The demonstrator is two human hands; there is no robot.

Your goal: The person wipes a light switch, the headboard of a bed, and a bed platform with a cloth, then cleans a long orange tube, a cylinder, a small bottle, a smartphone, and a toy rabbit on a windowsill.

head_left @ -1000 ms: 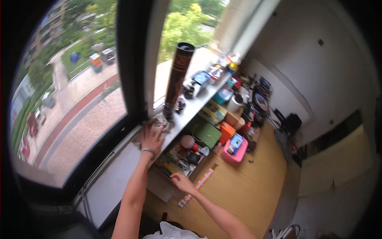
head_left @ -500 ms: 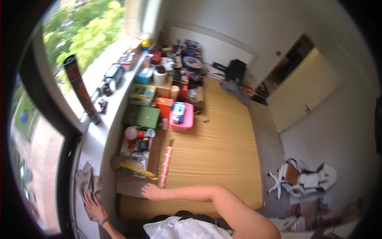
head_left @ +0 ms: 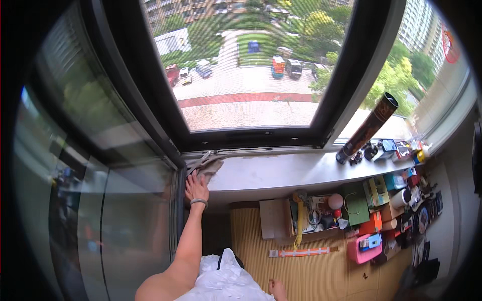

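Note:
A grey-brown cloth [head_left: 210,169] lies bunched in the left corner of the white windowsill [head_left: 271,168], against the dark window frame. My left hand [head_left: 197,187] rests on its near side, fingers stretched forward and slightly apart, with a band around the wrist. Part of the cloth is hidden under those fingers. Low in the picture, close to my white top, my right hand [head_left: 276,289] hangs over the bamboo mat [head_left: 321,276] with its fingers curled and nothing visible in them.
On the sill's right side stands a tall dark tube [head_left: 368,128] beside small items. Below the sill are an open box [head_left: 321,233] of odds and ends, a green box [head_left: 355,203], a pink basket [head_left: 362,256] and an orange-white strip [head_left: 301,252]. Window glass [head_left: 135,231] borders my left arm.
My view has swung left to face the window. My left hand and the cloth are now at the sill's left corner. My right arm has dropped to the lower edge.

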